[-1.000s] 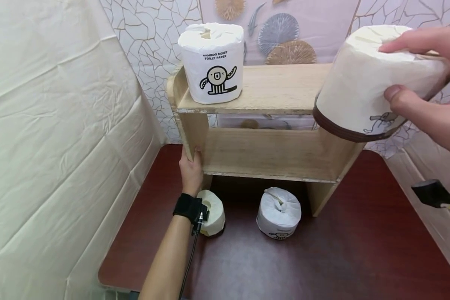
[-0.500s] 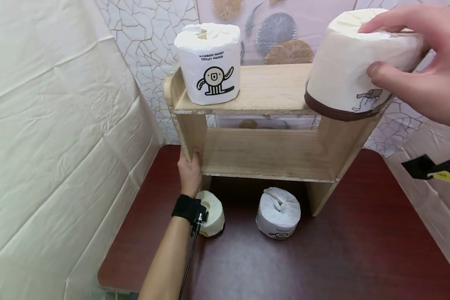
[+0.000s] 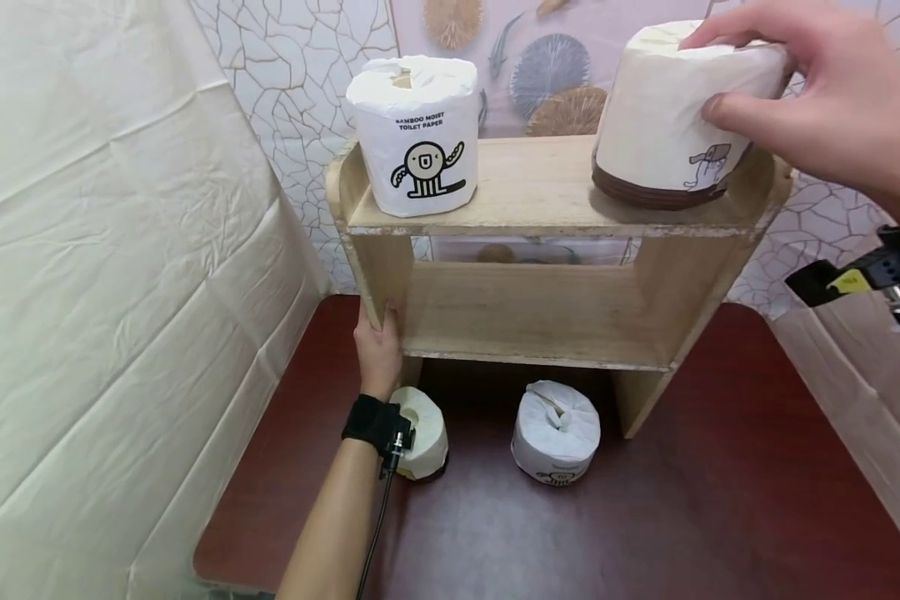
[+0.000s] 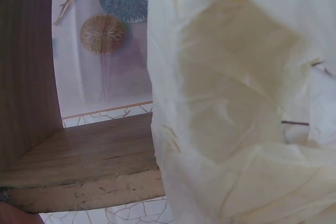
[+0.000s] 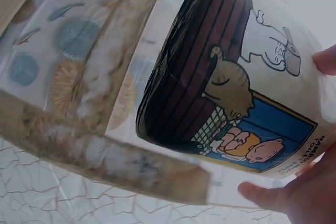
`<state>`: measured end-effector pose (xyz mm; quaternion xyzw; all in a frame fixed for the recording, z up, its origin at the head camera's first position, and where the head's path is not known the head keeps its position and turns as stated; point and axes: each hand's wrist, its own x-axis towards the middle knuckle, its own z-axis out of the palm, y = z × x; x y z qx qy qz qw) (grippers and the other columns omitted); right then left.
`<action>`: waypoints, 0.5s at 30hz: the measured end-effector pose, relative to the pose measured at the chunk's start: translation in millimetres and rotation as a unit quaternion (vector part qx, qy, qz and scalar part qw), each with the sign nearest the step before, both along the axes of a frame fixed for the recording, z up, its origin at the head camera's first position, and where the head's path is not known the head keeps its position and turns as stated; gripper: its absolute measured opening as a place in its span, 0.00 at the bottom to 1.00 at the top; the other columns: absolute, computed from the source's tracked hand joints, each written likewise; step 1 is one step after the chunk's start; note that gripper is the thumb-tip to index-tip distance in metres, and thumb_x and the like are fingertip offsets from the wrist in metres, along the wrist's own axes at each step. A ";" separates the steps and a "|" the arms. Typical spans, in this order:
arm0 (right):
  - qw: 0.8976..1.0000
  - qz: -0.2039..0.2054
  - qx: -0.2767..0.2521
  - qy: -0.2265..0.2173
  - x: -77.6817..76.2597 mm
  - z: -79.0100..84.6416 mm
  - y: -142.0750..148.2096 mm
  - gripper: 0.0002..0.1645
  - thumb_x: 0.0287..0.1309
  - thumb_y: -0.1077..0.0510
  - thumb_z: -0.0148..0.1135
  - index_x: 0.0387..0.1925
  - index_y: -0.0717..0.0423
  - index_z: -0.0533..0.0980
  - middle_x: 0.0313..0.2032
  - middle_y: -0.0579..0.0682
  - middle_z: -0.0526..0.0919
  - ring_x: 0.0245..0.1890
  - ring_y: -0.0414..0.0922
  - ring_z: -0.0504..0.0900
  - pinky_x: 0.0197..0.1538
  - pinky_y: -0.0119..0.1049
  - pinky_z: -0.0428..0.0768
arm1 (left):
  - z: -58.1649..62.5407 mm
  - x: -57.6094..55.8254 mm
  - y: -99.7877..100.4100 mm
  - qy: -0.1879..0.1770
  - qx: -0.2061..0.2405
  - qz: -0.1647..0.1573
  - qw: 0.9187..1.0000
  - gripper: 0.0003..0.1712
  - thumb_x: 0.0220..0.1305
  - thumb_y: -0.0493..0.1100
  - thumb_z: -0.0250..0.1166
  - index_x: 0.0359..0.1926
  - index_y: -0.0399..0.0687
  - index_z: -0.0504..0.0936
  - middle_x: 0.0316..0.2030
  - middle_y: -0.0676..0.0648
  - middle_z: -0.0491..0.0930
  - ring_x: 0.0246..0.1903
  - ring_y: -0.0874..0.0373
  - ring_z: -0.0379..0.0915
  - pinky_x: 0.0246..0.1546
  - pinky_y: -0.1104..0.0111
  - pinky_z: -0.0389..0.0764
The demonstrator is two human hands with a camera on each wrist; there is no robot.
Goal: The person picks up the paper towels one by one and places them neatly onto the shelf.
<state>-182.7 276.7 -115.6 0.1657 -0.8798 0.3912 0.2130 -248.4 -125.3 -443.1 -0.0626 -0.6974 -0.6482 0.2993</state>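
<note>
1 brown-based toilet roll [image 3: 656,117], pinched in the right hand [image 3: 817,108], hovers at the top right of the wooden rack [image 3: 536,179]; the left hand [image 3: 380,354] grips its side. Placing seems underway; next likely calls for lowering, then release.

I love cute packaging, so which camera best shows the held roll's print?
The right wrist view: close up, it shows the print, brown cat included. The head view shows only one small drawing and the brown band; the left wrist view shows none.
</note>
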 end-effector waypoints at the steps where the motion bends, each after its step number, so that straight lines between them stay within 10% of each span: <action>1: 1.000 0.007 -0.003 -0.009 -2.2 0.0 0.0 0.30 0.62 0.66 0.65 0.63 0.41 0.82 0.60 0.42 0.74 0.54 0.38 0.66 0.46 0.25 0.66 | -0.4 -0.1 -0.3 0.000 -0.001 0.001 1.000 0.29 0.82 0.49 0.58 0.78 0.54 0.69 0.69 0.41 0.77 0.65 0.49 0.76 0.62 0.48 0.78; 15: 0.999 0.044 0.006 0.010 -18.5 -14.7 2.8 0.29 0.64 0.66 0.63 0.64 0.43 0.81 0.58 0.43 0.75 0.55 0.37 0.64 0.49 0.26 0.63 | 1.3 1.5 0.1 0.003 -0.013 0.004 1.000 0.29 0.82 0.50 0.58 0.78 0.53 0.68 0.69 0.41 0.76 0.65 0.49 0.76 0.61 0.48 0.78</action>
